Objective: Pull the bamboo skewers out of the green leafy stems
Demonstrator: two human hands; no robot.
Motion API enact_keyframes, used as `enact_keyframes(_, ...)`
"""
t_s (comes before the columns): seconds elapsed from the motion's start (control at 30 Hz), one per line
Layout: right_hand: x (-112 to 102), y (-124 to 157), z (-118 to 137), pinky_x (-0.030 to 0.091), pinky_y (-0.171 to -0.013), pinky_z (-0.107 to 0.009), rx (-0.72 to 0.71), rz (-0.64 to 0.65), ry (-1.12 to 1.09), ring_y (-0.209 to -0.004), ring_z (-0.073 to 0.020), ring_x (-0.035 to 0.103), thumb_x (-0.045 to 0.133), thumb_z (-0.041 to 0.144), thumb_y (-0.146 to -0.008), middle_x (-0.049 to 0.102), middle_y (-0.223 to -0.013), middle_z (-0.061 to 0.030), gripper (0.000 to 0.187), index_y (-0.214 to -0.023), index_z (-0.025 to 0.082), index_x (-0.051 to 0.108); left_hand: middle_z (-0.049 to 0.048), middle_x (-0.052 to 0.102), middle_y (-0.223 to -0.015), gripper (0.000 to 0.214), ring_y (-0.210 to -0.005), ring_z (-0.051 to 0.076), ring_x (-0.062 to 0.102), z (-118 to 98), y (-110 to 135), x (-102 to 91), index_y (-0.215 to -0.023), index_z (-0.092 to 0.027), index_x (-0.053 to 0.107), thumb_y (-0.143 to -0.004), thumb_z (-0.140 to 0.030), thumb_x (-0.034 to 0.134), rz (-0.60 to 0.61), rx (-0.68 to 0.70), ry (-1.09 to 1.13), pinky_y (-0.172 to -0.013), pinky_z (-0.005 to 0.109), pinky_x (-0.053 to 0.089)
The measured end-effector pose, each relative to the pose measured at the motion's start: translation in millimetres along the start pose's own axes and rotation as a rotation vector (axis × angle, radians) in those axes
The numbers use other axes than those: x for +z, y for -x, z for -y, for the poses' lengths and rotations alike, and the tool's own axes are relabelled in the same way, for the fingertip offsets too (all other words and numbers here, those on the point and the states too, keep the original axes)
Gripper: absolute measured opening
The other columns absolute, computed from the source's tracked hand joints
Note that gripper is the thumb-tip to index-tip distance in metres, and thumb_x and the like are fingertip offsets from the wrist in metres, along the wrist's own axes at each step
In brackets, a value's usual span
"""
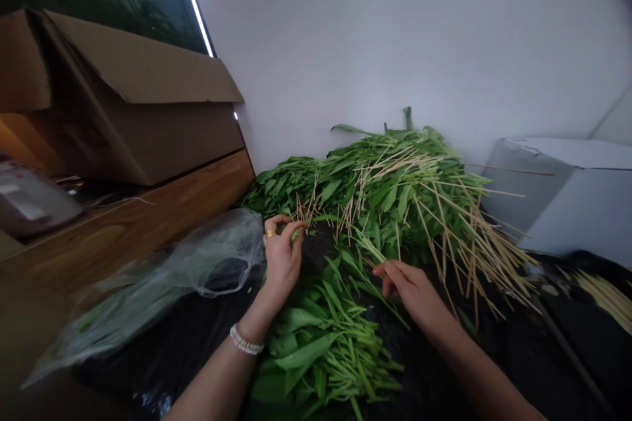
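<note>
My left hand (284, 251), with a ring and a beaded bracelet, is closed in a pinch. A bit of green shows between its thumb and finger, too small to name. To the right, my right hand (407, 283) pinches the end of pale green leafy stems (369, 247). Below and between the hands lies a bunch of leafy greens (316, 335), its cut stems toward the right. Beyond them rises a large heap of leafy greens (390, 191), strewn with thin wooden sticks (469, 243). Several shorter sticks (309, 204) stand close behind my left fingertips.
Black plastic sheeting (197, 348) lies under the greens. A clear plastic bag (197, 263) is at the left, beside a wooden ledge (197, 194) bearing an open cardboard box (138, 105). A white box (563, 191) stands at right against the white wall (375, 33).
</note>
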State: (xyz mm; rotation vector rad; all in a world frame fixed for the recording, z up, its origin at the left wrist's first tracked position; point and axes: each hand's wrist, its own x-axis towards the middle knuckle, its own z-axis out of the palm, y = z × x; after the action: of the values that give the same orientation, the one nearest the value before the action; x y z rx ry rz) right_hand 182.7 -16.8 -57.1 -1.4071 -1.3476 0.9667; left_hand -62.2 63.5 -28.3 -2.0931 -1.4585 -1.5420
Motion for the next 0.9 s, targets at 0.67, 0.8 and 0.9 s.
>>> enact_keyframes(0.67,25,9,3,0.031,-0.048,-0.023,0.011,0.29,-0.121,-0.047,-0.0096,0.045,0.04,0.053,-0.088,0.055,-0.052,0.0037,0.041,-0.08,0.018,0.06,0.0002,0.058,-0.071,0.022,-0.072,0.016,0.051,-36,27,8.6,-0.11,-0.022,0.061,-0.093,-0.018,0.048,0.473,0.657,-0.042,-0.073,0.033,0.033)
enact_keyframes(0.8,23,8,4,0.032,-0.048,-0.023,0.006,0.28,-0.101,-0.048,-0.0101,0.046,0.04,0.053,-0.088,0.055,-0.052,0.0036,0.042,-0.079,0.018,0.06,0.0007,0.058,-0.071,0.022,-0.073,0.016,0.052,-37,25,7.1,-0.109,-0.02,0.06,-0.095,-0.02,0.043,0.491,0.704,-0.07,-0.073,0.032,0.033)
enact_keyframes(0.9,21,8,4,0.032,-0.047,-0.023,0.013,0.27,-0.096,-0.049,-0.0104,0.047,0.041,0.052,-0.088,0.055,-0.054,0.0031,0.04,-0.08,0.018,0.06,0.0012,0.059,-0.072,0.022,-0.074,0.016,0.053,-36,24,6.6,-0.109,-0.018,0.059,-0.095,-0.022,0.043,0.496,0.744,-0.078,-0.075,0.032,0.034)
